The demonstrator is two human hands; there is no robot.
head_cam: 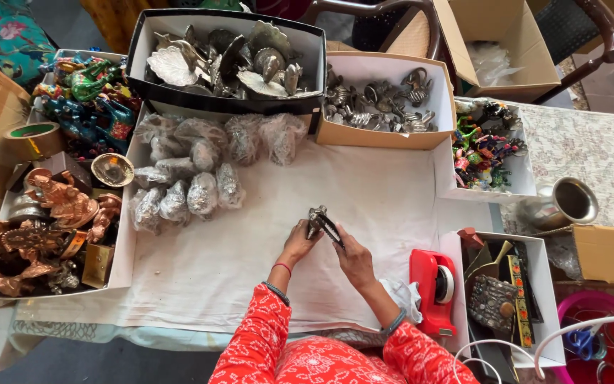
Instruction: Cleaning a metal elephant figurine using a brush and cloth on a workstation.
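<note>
A small metal figurine (318, 220) is held over the middle of the white cloth (364, 192), closed between the left hand (300, 242) and right hand (353, 259). It is best kept low and gripped firmly while being handled.

Figurine (318, 217): small, dark silvery metal, glinting; unwrapped; upright, slightly tilted; held between both hands just above white cloth (378, 199), mid-table; finer shape unclear.
</note>
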